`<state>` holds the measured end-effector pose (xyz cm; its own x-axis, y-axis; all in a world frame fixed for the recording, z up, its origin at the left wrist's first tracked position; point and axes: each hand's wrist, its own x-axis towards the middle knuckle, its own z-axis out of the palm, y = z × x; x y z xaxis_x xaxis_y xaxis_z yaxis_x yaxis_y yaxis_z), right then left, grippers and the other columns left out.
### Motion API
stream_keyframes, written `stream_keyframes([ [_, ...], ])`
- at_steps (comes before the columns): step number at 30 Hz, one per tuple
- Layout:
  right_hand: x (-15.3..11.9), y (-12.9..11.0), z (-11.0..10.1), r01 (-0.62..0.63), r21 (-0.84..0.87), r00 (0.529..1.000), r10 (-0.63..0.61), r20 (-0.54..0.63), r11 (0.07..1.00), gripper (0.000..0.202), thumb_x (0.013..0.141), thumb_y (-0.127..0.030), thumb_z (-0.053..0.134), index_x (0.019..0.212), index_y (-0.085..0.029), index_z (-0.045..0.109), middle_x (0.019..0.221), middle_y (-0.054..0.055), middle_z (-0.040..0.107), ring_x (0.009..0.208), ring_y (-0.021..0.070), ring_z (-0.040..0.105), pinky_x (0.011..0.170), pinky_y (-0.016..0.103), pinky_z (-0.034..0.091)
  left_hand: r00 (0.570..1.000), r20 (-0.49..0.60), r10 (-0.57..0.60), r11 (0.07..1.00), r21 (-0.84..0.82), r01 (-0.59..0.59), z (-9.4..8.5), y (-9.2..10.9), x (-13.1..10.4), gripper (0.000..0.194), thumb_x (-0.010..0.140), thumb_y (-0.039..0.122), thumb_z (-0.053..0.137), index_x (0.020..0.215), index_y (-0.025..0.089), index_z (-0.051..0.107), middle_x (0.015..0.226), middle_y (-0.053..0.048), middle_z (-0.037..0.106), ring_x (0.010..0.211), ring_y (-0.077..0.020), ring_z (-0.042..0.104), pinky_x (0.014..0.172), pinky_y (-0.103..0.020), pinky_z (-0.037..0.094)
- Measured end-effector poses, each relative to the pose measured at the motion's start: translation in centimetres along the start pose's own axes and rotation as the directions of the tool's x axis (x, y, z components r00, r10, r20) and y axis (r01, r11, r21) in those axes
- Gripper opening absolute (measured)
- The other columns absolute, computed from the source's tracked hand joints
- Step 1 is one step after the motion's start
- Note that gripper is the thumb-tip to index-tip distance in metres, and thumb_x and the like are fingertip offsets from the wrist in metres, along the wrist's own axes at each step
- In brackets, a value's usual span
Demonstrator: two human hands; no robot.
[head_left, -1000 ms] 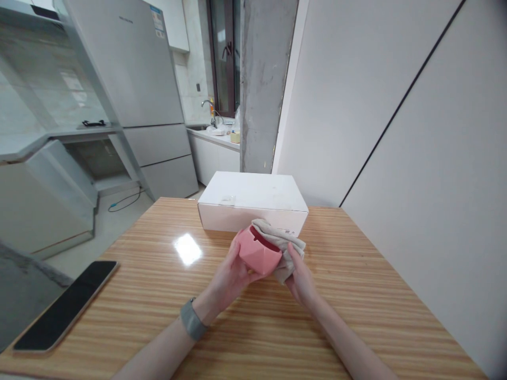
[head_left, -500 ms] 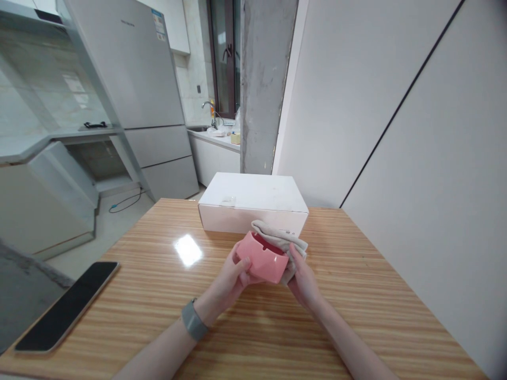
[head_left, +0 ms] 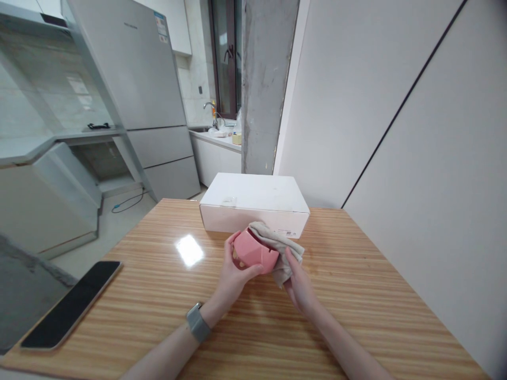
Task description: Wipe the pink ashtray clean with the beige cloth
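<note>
Your left hand [head_left: 233, 275] grips the pink faceted bowl [head_left: 253, 252], newly turned; right hand [head_left: 300, 283] clutches grey fabric cloth [head_left: 279, 243] (fresh side presented).

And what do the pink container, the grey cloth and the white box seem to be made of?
Pink container: glossy, perhaps glazed ceramic or hard plastic; its smooth facets catch light.
Grey cloth: matte fabric, from its soft folds; the fibre cannot be told.
White box: probably cardboard with a smooth finish, judging by its flat panels and straight edges.
</note>
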<state>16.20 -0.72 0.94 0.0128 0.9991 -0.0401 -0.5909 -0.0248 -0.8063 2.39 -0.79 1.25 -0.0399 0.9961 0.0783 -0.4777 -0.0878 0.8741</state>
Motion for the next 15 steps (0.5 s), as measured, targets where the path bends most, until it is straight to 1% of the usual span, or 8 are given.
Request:
stream_keyframes([
  [2, 0.0, 0.1, -0.1, 0.017, -0.003, 1.000, -0.017, -0.003, 1.000, 0.033, 0.074, -0.052, 0.072, 0.097, -0.027, 0.072, 0.114, 0.003, 0.073, 0.119, 0.0190, 0.060, 0.098, 0.031, 0.051, 0.998, 0.048, -0.041, 0.997, -0.061, 0.044, 0.1, -0.1, 0.0, 0.098, 0.055, 0.021, 0.086, 0.138, 0.033, 0.036, 0.140, -0.009, 0.048, 0.122, -0.0280, 0.052, 0.095, -0.034, 0.047],
  [3, 0.1, 0.1, -0.1, 0.026, -0.005, 1.000, -0.026, -0.003, 1.000, 0.033, 0.075, -0.051, 0.072, 0.098, -0.027, 0.072, 0.116, 0.003, 0.072, 0.119, 0.0194, 0.060, 0.100, 0.032, 0.049, 0.994, 0.069, -0.087, 0.991, -0.099, 0.093, 0.0, -0.2, 0.0, 0.098, 0.060, 0.029, 0.084, 0.141, 0.036, 0.031, 0.143, -0.008, 0.046, 0.122, -0.0286, 0.052, 0.092, -0.036, 0.050],
  [5, 0.2, 0.1, -0.3, 0.040, -0.005, 0.999, -0.041, -0.005, 0.999, 0.034, 0.074, -0.050, 0.073, 0.099, -0.027, 0.072, 0.118, 0.002, 0.071, 0.120, 0.0211, 0.059, 0.104, 0.034, 0.047, 0.973, 0.109, -0.202, 0.962, -0.165, 0.219, -0.3, -0.3, 0.3, 0.089, 0.072, 0.048, 0.074, 0.144, 0.041, 0.022, 0.148, -0.008, 0.041, 0.119, -0.0304, 0.054, 0.081, -0.040, 0.055],
  [7, 0.4, 0.2, -0.5, 0.053, 0.000, 0.999, -0.053, -0.013, 0.999, 0.034, 0.072, -0.049, 0.075, 0.099, -0.028, 0.072, 0.116, 0.001, 0.072, 0.120, 0.0223, 0.059, 0.106, 0.036, 0.045, 0.937, 0.170, -0.304, 0.920, -0.204, 0.335, -0.6, -0.3, 0.7, 0.076, 0.081, 0.059, 0.059, 0.145, 0.044, 0.021, 0.150, -0.007, 0.039, 0.119, -0.0319, 0.055, 0.076, -0.043, 0.056],
  [9, 0.6, 0.3, -0.9, 0.067, 0.004, 0.997, -0.067, -0.025, 0.998, 0.033, 0.071, -0.049, 0.076, 0.097, -0.029, 0.073, 0.113, -0.001, 0.074, 0.119, 0.0219, 0.059, 0.107, 0.036, 0.044, 0.902, 0.256, -0.347, 0.884, -0.232, 0.406, -0.9, -0.1, 0.9, 0.066, 0.087, 0.057, 0.052, 0.145, 0.038, 0.028, 0.148, -0.008, 0.043, 0.123, -0.0312, 0.053, 0.083, -0.044, 0.054],
  [12, 0.8, 0.2, -1.3, 0.082, 0.001, 0.996, -0.082, -0.045, 0.997, 0.033, 0.072, -0.050, 0.076, 0.097, -0.029, 0.072, 0.111, -0.002, 0.074, 0.115, 0.0199, 0.062, 0.106, 0.033, 0.045, 0.860, 0.373, -0.348, 0.854, -0.252, 0.455, -1.0, 0.4, 1.0, 0.055, 0.092, 0.049, 0.048, 0.140, 0.023, 0.044, 0.141, -0.013, 0.052, 0.127, -0.0289, 0.049, 0.097, -0.042, 0.048],
  [13, 0.9, 0.1, -1.3, 0.084, 0.003, 0.995, -0.083, -0.052, 0.996, 0.033, 0.072, -0.050, 0.075, 0.097, -0.029, 0.072, 0.110, -0.002, 0.074, 0.114, 0.0200, 0.063, 0.104, 0.033, 0.047, 0.859, 0.390, -0.332, 0.854, -0.262, 0.449, -1.1, 0.4, 1.0, 0.053, 0.093, 0.047, 0.048, 0.139, 0.021, 0.045, 0.141, -0.013, 0.052, 0.128, -0.0287, 0.048, 0.099, -0.042, 0.047],
  [15, 0.8, -0.1, -1.3, 0.089, 0.021, 0.995, -0.087, -0.054, 0.996, 0.032, 0.072, -0.051, 0.075, 0.095, -0.029, 0.072, 0.108, -0.001, 0.075, 0.112, 0.0215, 0.064, 0.099, 0.036, 0.051, 0.871, 0.397, -0.290, 0.860, -0.292, 0.419, -1.3, 0.3, 0.8, 0.050, 0.093, 0.042, 0.050, 0.140, 0.025, 0.044, 0.144, -0.011, 0.049, 0.129, -0.0284, 0.047, 0.099, -0.044, 0.046],
])
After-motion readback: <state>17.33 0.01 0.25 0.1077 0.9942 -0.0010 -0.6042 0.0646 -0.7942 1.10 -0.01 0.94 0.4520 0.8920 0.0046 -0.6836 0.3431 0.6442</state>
